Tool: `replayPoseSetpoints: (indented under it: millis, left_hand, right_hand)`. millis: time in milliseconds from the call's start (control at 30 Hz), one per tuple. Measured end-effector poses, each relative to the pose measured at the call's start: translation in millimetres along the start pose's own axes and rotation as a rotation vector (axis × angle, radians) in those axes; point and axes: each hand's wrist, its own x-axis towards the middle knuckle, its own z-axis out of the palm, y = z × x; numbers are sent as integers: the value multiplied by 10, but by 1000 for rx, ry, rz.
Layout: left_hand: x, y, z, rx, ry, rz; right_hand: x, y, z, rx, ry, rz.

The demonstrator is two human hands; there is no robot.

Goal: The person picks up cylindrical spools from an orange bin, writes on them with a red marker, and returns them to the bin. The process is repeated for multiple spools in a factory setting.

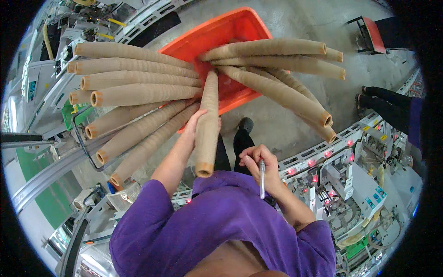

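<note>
My left hand is wrapped round the middle of a long tan yarn-wound tube. Its hollow, orange-brown end points at me; the far end reaches over the orange crate. Close to my body, my right hand is closed on a slim, light-coloured pen that points down. More tubes of the same sort fan out of the crate, several to the left and several to the right. The tubes overlap and hide most of the crate's inside.
Machinery with red lights runs along the right and lower right. More machine frames stand on the left, near a bent dark metal bar. Another person's legs show at the right. A red-and-black stand is farther off.
</note>
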Motion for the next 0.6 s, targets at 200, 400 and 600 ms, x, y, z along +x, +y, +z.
replayPoseSetpoints:
  millis: [200, 400, 600]
  left_hand:
    - [-904, -117, -670, 466, 244, 3]
    - [-2008, -808, -1022, 981, 242, 411]
    - [-2720, -1087, -427, 1760, 515, 821]
  right_hand:
    - [-170, -27, -113, -243, 57, -19]
    - [-26, -194, 95, -422, -133, -85]
    - [259, -1046, 96, -1111, -225, -871]
